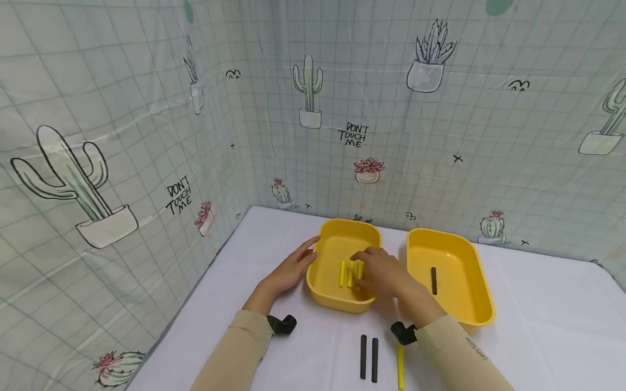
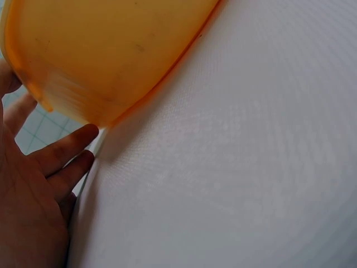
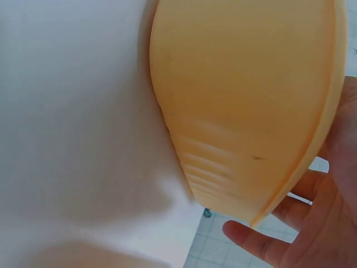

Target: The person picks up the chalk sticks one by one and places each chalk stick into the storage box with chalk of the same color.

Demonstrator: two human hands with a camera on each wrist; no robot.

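My left hand (image 1: 292, 267) rests against the left side of a yellow plastic bin (image 1: 337, 301), its fingers spread along the rim. In the left wrist view, fingertips (image 2: 86, 134) lie close to the bin's outer wall. Inside that bin are three short yellow sticks, side by side. My right hand (image 1: 383, 271) reaches over the bin's right rim, its thumb and a finger curved round the rightmost yellow stick (image 1: 361, 270) and partly covering it. The right wrist view shows the bin's outer wall (image 3: 245, 84) with other fingers (image 3: 256, 243) loosely extended beyond it; the stick is hidden there.
A second yellow bin (image 1: 481, 282) stands to the right, holding one black stick (image 1: 433, 281). Two black sticks (image 1: 363, 357) lie on the white table (image 1: 303, 358) near the front, with a yellow stick (image 1: 400, 366) by the right forearm. Grid-patterned curtains (image 1: 391, 163) hang behind and left.
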